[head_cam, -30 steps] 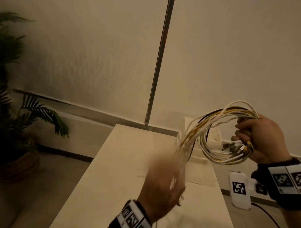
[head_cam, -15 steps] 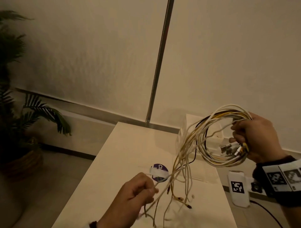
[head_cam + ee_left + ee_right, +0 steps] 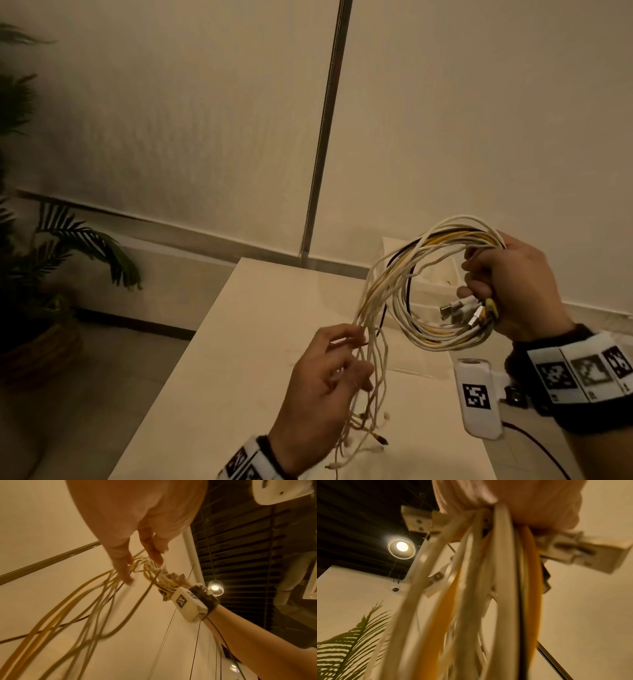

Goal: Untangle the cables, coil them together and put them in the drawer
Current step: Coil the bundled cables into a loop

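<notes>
A bundle of white, yellow and black cables (image 3: 404, 291) is partly wound into a loop in the air above the white cabinet top (image 3: 246, 349). My right hand (image 3: 513, 291) grips the loop at its right side, with several plugs (image 3: 469, 310) sticking out under the fingers; up close the cables (image 3: 501, 588) run out of my fist. The loose ends (image 3: 373, 394) hang down from the loop. My left hand (image 3: 332, 373) holds these strands loosely between thumb and fingers; the cables (image 3: 106, 601) pass beside its fingers (image 3: 150, 550). A white open compartment (image 3: 435, 291), perhaps the drawer, shows behind the loop.
A metal pole (image 3: 322, 144) stands against the wall behind the cabinet. A potted palm (image 3: 51, 260) fills the left side on the floor. The white wrist camera (image 3: 476, 397) hangs below my right wrist. The cabinet's right edge is near a dark cord (image 3: 534, 445).
My left hand has slid up the hanging strands toward the loop and now covers the round sticker on the cabinet top. The right hand has stayed about where it was, still holding the loop.
</notes>
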